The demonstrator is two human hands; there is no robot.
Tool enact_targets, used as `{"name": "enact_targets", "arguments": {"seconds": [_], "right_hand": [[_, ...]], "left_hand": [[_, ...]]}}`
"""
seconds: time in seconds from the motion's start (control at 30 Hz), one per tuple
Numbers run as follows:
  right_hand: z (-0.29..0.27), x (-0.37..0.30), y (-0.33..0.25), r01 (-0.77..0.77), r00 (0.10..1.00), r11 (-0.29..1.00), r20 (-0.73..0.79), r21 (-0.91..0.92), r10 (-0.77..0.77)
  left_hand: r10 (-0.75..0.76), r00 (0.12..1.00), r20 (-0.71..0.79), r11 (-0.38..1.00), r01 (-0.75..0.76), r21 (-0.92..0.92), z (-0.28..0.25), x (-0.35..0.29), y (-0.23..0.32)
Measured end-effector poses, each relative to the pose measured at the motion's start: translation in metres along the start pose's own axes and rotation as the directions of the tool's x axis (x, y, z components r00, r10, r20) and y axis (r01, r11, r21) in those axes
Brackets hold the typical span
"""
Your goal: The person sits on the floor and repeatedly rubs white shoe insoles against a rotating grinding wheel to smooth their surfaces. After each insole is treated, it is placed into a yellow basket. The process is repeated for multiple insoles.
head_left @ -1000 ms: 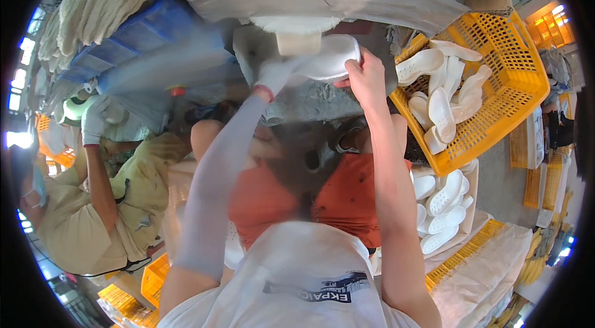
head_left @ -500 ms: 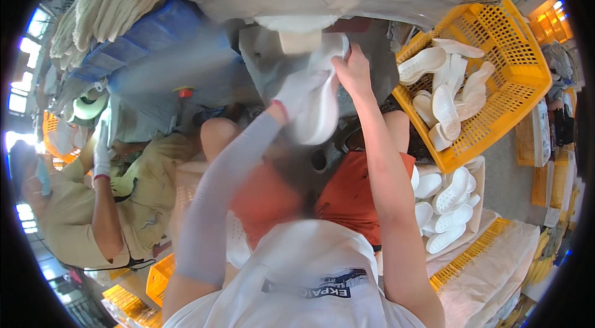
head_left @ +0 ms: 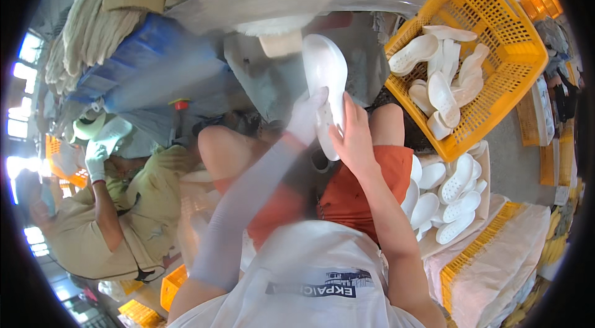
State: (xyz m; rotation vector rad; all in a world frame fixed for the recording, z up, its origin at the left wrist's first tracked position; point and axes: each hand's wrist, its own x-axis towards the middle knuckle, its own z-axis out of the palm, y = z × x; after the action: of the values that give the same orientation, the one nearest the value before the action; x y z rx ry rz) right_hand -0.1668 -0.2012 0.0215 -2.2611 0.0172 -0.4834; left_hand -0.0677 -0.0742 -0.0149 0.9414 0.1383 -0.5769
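A white shoe sole (head_left: pixel 326 61) stands lengthwise between my two hands, its broad rounded end pointing away from me. My left hand (head_left: pixel 306 112), in a white glove below a pale sleeve, grips the left side around the middle. On the right side, near the lower end, my bare right hand (head_left: pixel 357 139) holds the edge with fingers and thumb. Small holes show faintly in the sole's lower part. Just beyond and left of it is a fuzzy white rounded thing (head_left: pixel 276 24), with a beige block (head_left: pixel 282 45) under it; the sole appears apart from both.
A yellow plastic crate (head_left: pixel 514 96) at the right holds several white soles. Below it, another container (head_left: pixel 482 195) holds more white soles with holes. At the left, a co-worker's gloved hand (head_left: pixel 96 161) holds a pale piece beside blue sheeting (head_left: pixel 145 49).
The sole has come away from the fuzzy white thing, shifted right and swung more upright. My right hand has slid from its far end down to its near end.
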Motion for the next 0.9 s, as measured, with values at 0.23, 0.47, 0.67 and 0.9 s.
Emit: {"name": "enact_targets", "arguments": {"seconds": [0.23, 0.47, 0.67, 0.9], "right_hand": [[-0.041, 0.069, -0.021, -0.071, 0.997, 0.997, 0.015, 0.025, 0.071], [-0.061, 0.045, -0.029, -0.249, 0.966, 0.964, 0.097, 0.097, 0.240], [-0.086, 0.104, -0.040, -0.447, 0.888, 0.886, 0.177, 0.125, 0.424], [-0.079, 0.065, -0.049, 0.002, 1.000, 0.972, -0.005, -0.236, -0.003]], "left_hand": [[-0.038, 0.999, 0.038, 0.976, 0.045, -0.214, 0.030, 0.038, 0.032], [-0.062, 0.996, 0.062, 0.973, 0.074, -0.220, 0.036, 0.017, 0.021], [0.172, 0.957, 0.232, 0.968, -0.121, -0.222, 0.042, 0.030, 0.028], [0.051, 0.991, 0.127, 0.962, -0.014, -0.272, 0.047, 0.025, 0.005]]}}
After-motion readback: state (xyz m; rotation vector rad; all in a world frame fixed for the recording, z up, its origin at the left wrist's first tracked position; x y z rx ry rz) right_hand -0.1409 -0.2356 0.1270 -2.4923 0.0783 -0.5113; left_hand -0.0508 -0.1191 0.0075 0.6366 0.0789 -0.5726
